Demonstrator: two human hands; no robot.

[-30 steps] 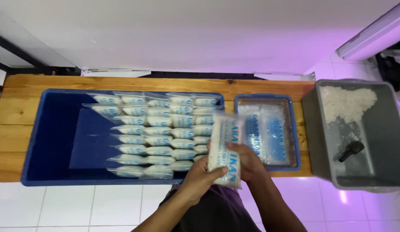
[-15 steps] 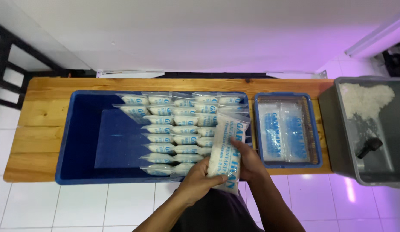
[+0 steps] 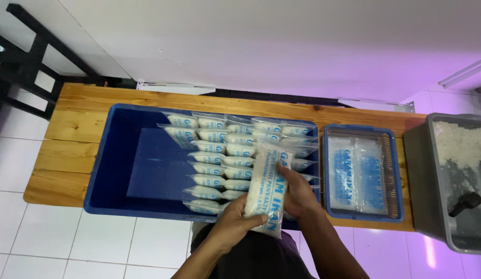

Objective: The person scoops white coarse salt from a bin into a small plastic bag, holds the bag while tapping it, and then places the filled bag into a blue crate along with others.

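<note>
Hands grip one clear packet [image 3: 265, 192] of white grains with blue print, held over the near right edge of the blue tub [image 3: 121, 170]. Left hand [image 3: 235, 221] closes around its lower end from below; right hand [image 3: 297, 194] clasps its right side, fingers curled over it. Rows of like packets [image 3: 225, 155] fill the tub's right half. Beside it on the tabletop [image 3: 70, 150] sits a small blue basket [image 3: 362, 172] with flat bags, and a grey bin [image 3: 447, 181] stands at far right.

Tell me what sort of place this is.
Likely a small packing workshop: a blue tub of filled white bags on a wooden bench, and a grey bin of loose white grain beside it.
</note>
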